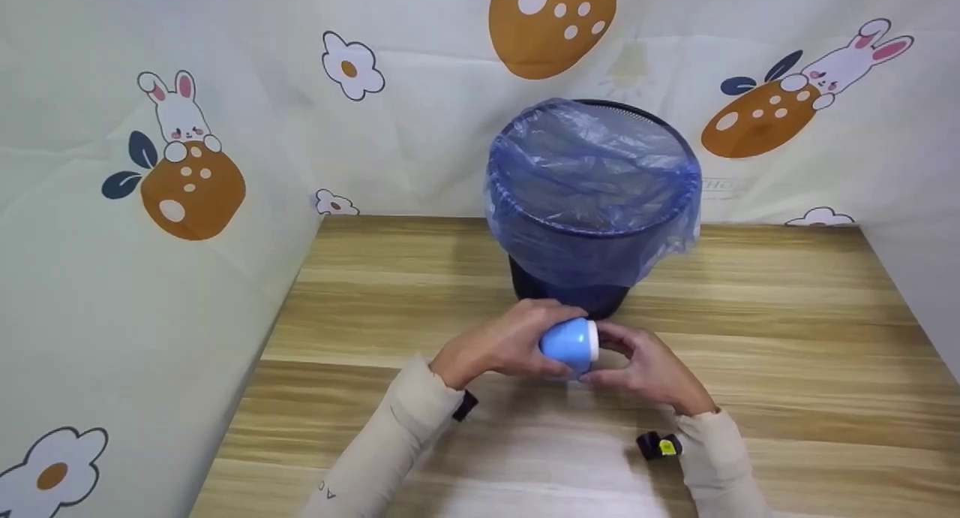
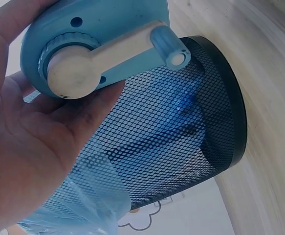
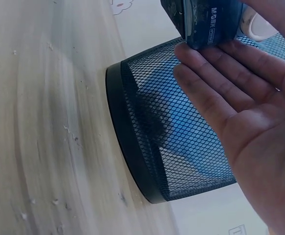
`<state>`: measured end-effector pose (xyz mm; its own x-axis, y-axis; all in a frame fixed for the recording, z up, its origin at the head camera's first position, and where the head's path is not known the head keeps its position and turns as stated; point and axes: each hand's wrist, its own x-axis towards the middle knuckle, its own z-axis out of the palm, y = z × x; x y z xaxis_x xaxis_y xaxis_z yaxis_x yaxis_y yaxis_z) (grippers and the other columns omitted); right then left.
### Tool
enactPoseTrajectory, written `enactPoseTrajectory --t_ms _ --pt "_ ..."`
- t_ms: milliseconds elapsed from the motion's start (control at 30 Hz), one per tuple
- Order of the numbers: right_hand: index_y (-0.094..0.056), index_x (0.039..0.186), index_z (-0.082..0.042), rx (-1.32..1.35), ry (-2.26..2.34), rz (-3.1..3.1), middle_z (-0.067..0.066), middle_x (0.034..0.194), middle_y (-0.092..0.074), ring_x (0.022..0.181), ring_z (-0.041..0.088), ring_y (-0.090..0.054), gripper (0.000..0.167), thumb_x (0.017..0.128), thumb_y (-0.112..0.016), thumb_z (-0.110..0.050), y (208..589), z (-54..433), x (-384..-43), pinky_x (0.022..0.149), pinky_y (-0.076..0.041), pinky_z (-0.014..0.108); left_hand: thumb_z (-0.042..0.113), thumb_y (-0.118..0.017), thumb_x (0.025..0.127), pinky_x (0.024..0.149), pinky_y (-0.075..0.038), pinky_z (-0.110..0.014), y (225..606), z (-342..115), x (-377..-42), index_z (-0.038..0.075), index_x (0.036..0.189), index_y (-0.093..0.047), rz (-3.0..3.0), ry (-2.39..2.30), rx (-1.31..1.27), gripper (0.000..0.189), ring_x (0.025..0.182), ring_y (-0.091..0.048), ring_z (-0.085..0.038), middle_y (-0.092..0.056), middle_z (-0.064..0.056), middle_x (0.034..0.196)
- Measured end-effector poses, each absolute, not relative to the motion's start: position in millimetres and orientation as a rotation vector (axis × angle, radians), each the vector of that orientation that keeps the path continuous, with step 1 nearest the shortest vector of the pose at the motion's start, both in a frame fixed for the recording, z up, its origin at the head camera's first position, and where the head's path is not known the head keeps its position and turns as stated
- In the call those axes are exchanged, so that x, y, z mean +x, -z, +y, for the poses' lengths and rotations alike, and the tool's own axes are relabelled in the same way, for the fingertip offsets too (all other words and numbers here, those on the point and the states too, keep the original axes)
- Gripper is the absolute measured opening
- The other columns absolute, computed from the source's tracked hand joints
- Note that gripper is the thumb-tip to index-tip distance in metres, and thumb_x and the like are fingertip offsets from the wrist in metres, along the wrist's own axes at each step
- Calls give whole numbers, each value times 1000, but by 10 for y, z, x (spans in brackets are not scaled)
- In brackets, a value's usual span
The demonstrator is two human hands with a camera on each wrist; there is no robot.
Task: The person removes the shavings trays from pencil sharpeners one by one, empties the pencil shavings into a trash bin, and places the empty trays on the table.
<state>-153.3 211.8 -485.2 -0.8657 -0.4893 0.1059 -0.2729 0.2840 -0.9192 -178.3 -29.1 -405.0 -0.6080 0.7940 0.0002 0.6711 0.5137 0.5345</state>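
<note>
Blue crank sharpener (image 1: 566,343), one: above the tabletop (image 1: 787,315), at six o'clock from the bin (image 1: 529,281). My left grip (image 1: 517,344) holds it; my right grip (image 1: 649,368) touches it, pinch unclear. Lifting: judged done. Remainder: cannot tell.

Wears a long cream left sleeve (image 1: 375,443) and a matching right sleeve (image 1: 716,458), with thick cuffs (image 1: 426,394) at the wrists. Shows a small dark marking (image 1: 327,491) on the left forearm. Bears a black block (image 1: 465,405) beside the left cuff and a yellow-marked black device (image 1: 648,446) by the right.

Glossy plastic sharpener (image 1: 568,344), mesh bin (image 2: 157,117), wood-grain table (image 1: 360,293)
</note>
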Motion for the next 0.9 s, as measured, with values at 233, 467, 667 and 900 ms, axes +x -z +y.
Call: enactPoseTrajectory --t_ms 233,467,667,900 --pt "-58 132 2 -672 1617 2386 15 128 -64 116 20 -62 62 79 -84 -15 4888 2130 -1553 102 -49 39 28 -82 80 90 -49 -28 4077 -265 -1821 10 141 -54 2519 -729 1241 69 111 -58 -19 -63 -6 126" --pt "-57 132 5 -691 1661 2386 19 128 -63 116 22 -62 61 78 -83 -9 4918 2124 -1587 100 -49 25 26 -82 80 92 -49 -30 4088 -248 -1856 8 140 -54 2538 -723 1244 69 113 -58 -21 -63 -8 127" --pt "-58 131 3 -683 1706 2372 16 129 -62 117 17 -61 61 78 -84 -11 4934 2118 -1606 102 -48 28 27 -83 80 91 -50 -29 4091 -231 -1889 9 138 -56 2540 -748 1245 67 110 -60 -21 -64 -8 125" --pt "-58 131 4 -651 1730 2361 17 129 -62 116 16 -62 62 77 -85 -11 4945 2122 -1631 101 -48 24 27 -83 79 89 -51 -29 4094 -225 -1901 10 138 -56 2546 -752 1219 67 111 -60 -20 -64 -8 126"
